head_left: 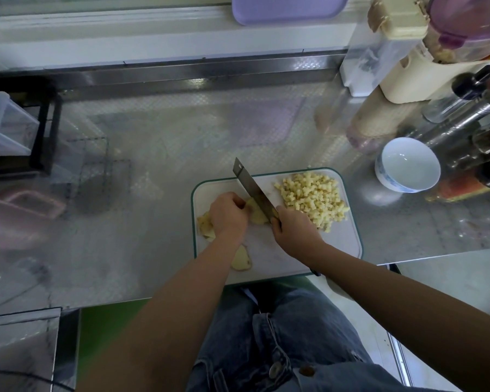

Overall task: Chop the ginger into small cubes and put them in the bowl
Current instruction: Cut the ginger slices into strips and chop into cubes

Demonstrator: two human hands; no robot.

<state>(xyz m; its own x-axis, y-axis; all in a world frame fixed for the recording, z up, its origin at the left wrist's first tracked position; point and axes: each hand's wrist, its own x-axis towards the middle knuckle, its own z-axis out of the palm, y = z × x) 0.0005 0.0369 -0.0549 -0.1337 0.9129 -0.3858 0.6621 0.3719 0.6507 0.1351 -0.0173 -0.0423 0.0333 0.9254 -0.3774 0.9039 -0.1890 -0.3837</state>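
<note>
The left hand (228, 216) curls its fingers onto a ginger piece (257, 217) mid cutting board (343, 250); the right hand (293, 232) is wrapped round the handle of the knife (252, 188), its blade over that piece. Ginger is probably light, firm, fibrous and slick where cut, so pin it flat side down, fingertips tucked. The cubes (311, 199) lie far right on the board, and 2 spare chunks (241, 258) wait near left. The bowl (408, 165) stands right of the board

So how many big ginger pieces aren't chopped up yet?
3. One ginger piece lies under the knife, held by the left hand; another sits left of that hand; another lies near the front edge of the cutting board. The hand may hide more.
</note>
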